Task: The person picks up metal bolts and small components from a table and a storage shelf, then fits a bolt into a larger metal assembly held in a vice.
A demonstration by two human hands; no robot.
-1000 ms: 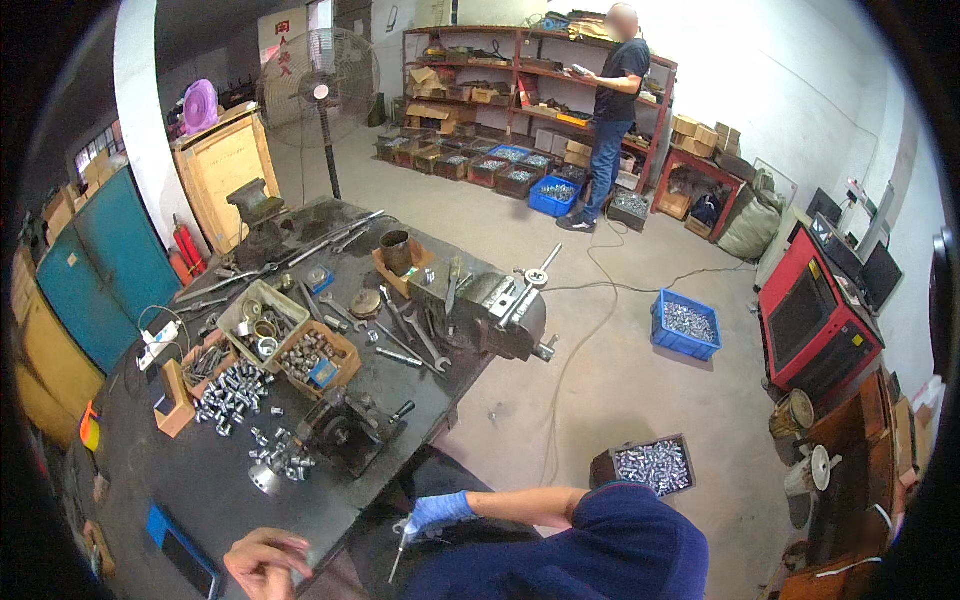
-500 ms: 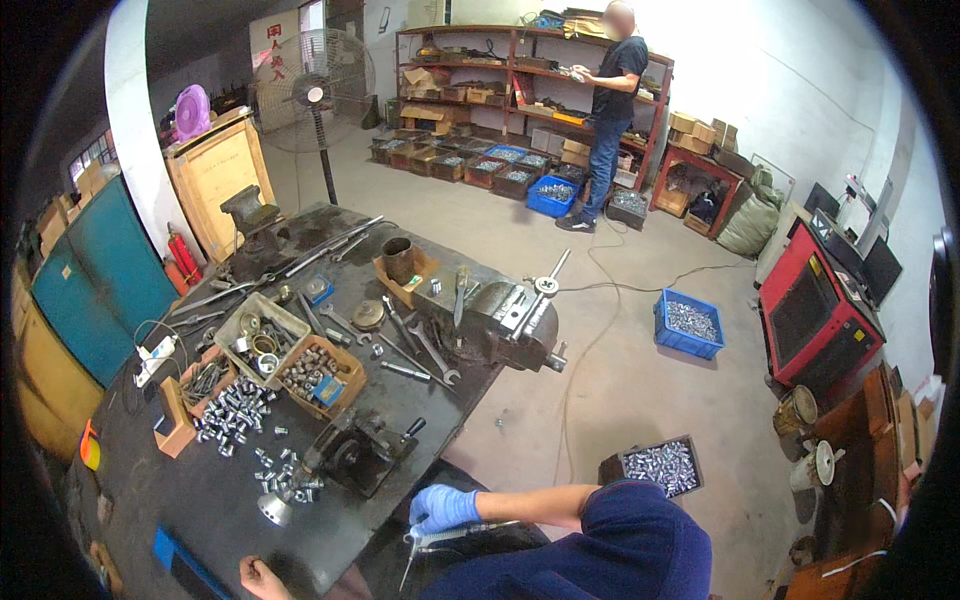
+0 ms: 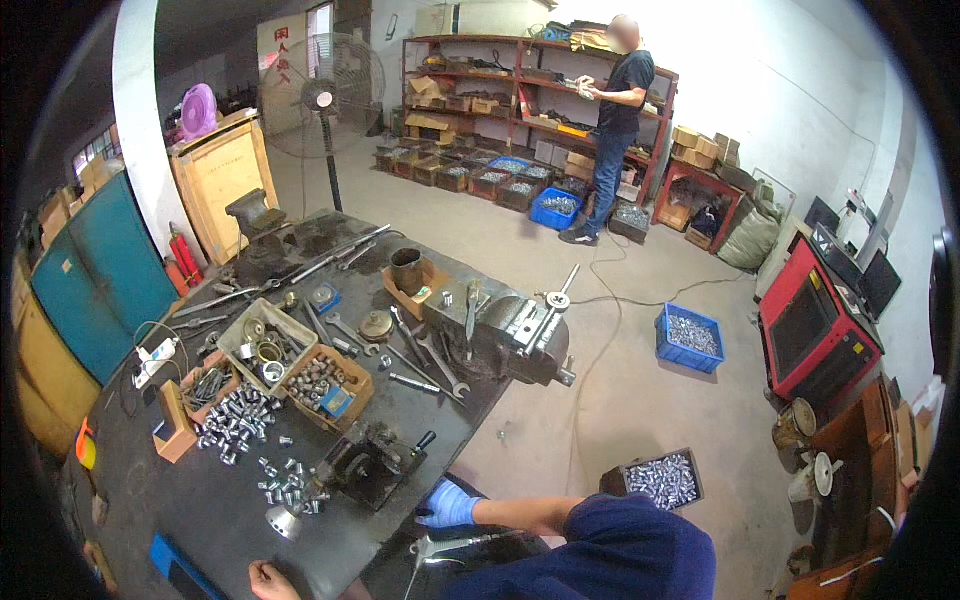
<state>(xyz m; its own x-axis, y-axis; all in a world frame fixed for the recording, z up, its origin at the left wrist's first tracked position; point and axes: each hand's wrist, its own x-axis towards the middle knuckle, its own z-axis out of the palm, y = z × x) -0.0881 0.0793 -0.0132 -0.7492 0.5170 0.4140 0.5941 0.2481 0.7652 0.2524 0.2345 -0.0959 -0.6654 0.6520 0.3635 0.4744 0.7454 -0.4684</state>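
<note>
In the head view, one gloved right hand (image 3: 448,505) is at the bench (image 3: 200,505) edge; whether it grips anything I cannot tell. One air gun (image 3: 428,549) lies just below that hand, one crank-handled fixture (image 3: 368,466) upper left, two heaps of metal fittings (image 3: 235,425) farther left. One bare left hand (image 3: 272,582), grip unclear, is lower left.

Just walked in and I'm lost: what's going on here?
The gloved right hand is at the edge of the bench; any grip is hidden. A silver gun-shaped tool lies just below it in view. The bare left hand is by the near edge. Metal fittings lie loose on the bench. A co-worker stands by shelves.
</note>
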